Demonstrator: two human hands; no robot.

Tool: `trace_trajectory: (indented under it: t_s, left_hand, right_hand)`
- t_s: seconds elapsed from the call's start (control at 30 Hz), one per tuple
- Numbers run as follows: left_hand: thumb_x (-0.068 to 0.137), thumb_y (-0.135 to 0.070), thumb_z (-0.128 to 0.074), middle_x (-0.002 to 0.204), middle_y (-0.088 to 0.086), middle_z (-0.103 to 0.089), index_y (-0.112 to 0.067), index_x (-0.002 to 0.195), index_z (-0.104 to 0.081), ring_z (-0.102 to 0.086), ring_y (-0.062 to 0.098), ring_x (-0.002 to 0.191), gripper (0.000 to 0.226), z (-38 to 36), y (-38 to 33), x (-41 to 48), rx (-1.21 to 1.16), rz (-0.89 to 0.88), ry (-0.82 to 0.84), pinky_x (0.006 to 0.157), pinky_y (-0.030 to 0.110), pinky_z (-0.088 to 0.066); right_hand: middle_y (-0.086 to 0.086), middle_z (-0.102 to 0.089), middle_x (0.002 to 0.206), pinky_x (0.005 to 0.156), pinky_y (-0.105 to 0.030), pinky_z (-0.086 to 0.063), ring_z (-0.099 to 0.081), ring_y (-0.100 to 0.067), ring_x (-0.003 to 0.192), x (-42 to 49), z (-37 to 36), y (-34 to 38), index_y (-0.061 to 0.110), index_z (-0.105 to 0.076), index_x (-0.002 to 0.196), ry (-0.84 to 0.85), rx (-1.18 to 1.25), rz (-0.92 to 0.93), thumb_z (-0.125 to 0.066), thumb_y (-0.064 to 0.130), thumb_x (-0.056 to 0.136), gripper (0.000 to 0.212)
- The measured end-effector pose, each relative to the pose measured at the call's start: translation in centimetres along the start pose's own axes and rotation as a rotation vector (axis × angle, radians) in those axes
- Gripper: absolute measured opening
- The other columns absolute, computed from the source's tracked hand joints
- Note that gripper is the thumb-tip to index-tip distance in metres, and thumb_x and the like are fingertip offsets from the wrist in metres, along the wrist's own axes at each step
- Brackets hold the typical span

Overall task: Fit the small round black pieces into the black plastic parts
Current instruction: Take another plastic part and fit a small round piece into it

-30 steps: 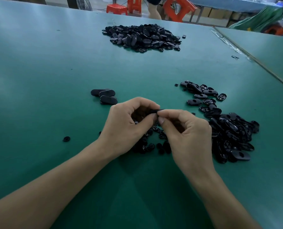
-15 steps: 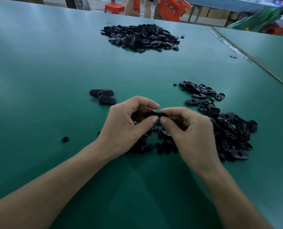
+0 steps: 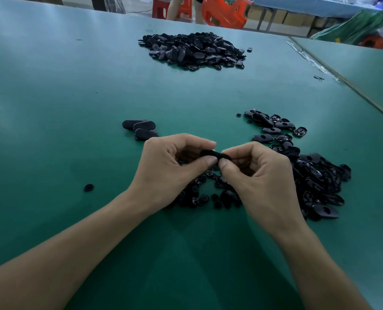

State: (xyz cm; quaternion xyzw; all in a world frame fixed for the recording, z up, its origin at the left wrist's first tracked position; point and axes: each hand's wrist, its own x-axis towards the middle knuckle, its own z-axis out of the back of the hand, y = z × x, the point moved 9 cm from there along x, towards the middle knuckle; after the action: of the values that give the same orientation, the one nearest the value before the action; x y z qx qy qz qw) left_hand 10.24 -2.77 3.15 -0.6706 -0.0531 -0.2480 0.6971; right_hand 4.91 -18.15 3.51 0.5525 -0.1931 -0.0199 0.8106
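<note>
My left hand (image 3: 170, 166) and my right hand (image 3: 260, 175) meet above the green table (image 3: 63, 108), both pinching one black oval plastic part (image 3: 215, 155) between thumbs and forefingers. Under them lies a scatter of small round black pieces (image 3: 199, 198). One stray round piece (image 3: 89, 187) sits to the left. A heap of oval parts (image 3: 318, 175) spreads to the right of my right hand. Three oval parts (image 3: 141, 128) lie flat just beyond my left hand.
A large pile of black parts (image 3: 192, 50) sits at the far middle of the table. A second green table (image 3: 365, 70) adjoins on the right along a seam. Red stools (image 3: 224, 12) and a person's legs stand beyond the far edge.
My hands have drawn slightly apart, so more of the oval part shows between the fingertips. The piles have not moved.
</note>
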Motion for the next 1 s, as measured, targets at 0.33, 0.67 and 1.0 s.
trace_trajectory:
  t_s: [0.33,0.67,1.0]
  left_hand:
    - [0.074,-0.005,-0.083,0.074,-0.005,-0.076,-0.025,0.081,-0.075,-0.069,0.004,0.064,0.023,0.5,-0.4,0.1,0.041,-0.017,0.005,0.064,0.016,-0.054]
    - [0.088,-0.013,-0.073,0.084,-0.012,-0.077,-0.03,0.088,-0.072,-0.074,0.019,0.068,0.017,7.6,0.8,2.3,0.214,0.072,-0.374,0.07,0.039,-0.063]
    - [0.084,-0.022,-0.079,0.078,-0.026,-0.063,-0.032,0.091,-0.071,-0.062,-0.014,0.061,0.014,10.8,3.0,2.6,0.624,0.148,-0.397,0.064,-0.004,-0.038]
  right_hand:
    - [0.013,-0.074,0.078,0.069,-0.023,-0.056,-0.07,-0.006,0.071,-0.2,-0.2,0.7,0.025,-0.074,0.086,0.036,-0.049,0.035,-0.075,0.012,0.086,0.013]
    - [-0.007,-0.052,0.132,0.098,-0.042,-0.033,-0.04,-0.032,0.119,0.0,4.8,-1.5,0.019,-0.06,0.133,-0.187,-0.997,-0.174,-0.052,0.024,0.098,0.036]
    - [-0.011,-0.054,0.128,0.09,-0.042,-0.04,-0.048,-0.036,0.108,0.1,5.1,-2.8,0.013,-0.068,0.119,-0.112,-1.055,-0.287,-0.051,0.02,0.097,0.029]
